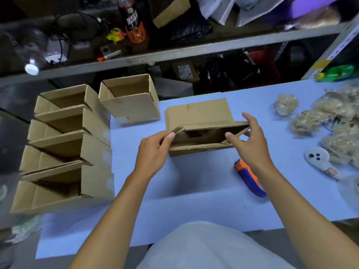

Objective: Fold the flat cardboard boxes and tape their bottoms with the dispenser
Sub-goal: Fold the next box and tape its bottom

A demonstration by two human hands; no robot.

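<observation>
With our left hand [153, 150] and right hand [247, 136] pinching the end flaps of the half-opened box [200, 131] on the bench [194, 181], we judge flap-folding underway; next comes the dispenser [249, 177] beside it.

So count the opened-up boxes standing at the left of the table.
5: four in a column down the left edge, at and; one box behind them, further right. More may sit out of view.
</observation>
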